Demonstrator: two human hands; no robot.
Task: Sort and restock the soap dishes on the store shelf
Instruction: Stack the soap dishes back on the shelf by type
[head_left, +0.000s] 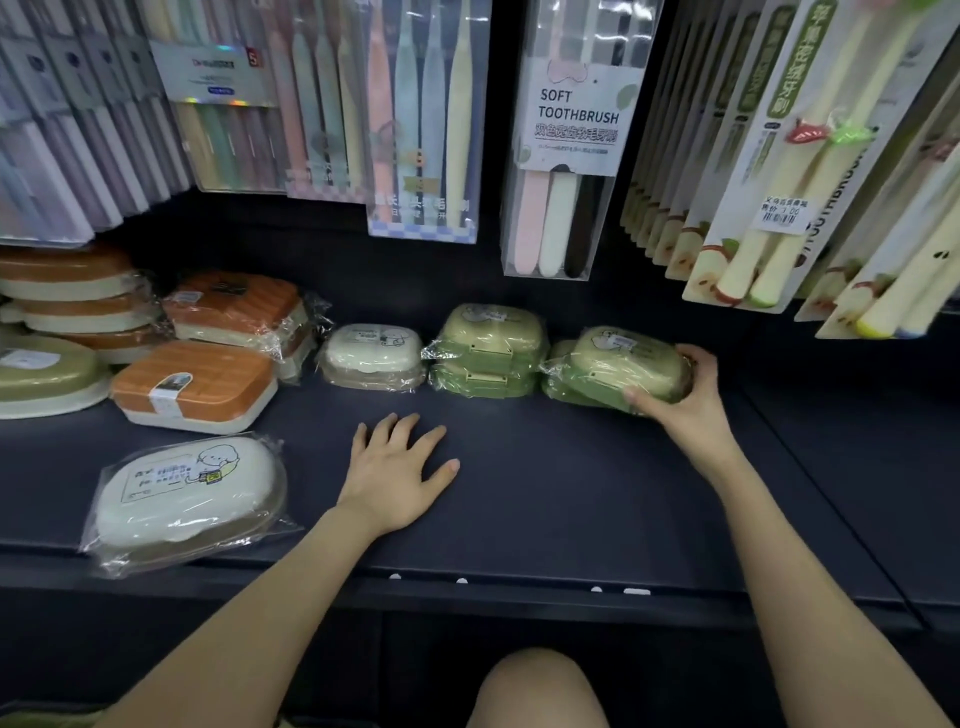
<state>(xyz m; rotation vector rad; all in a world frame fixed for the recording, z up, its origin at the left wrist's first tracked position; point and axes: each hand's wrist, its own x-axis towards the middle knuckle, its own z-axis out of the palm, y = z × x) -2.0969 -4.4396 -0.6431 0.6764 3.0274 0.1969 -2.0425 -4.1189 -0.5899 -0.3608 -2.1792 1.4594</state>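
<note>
The soap dishes are rounded plastic boxes with lids, each in crinkled clear film, and they sit on a dark, matte shelf (571, 493). At 9 o'clock lie ribbed orange dishes (192, 387) on cream bases. At 8 o'clock, near the front edge, lies a large white oval dish (187, 499) with a cartoon label. Toward 12 o'clock a smaller cream dish (371, 356) stands just beside a stack of two green dishes (488, 348) with small front clasps. At 2 o'clock the right hand (680, 395) holds a green soap dish (628, 364), tilted on another green one. Its grip is wide, with the fingers round the dish's right end and the thumb on the front edge. The left hand (395, 467) lies palm-down at centre, fingers spread, holding nothing. Glossy toothbrush packs (571, 130) hang above.
</note>
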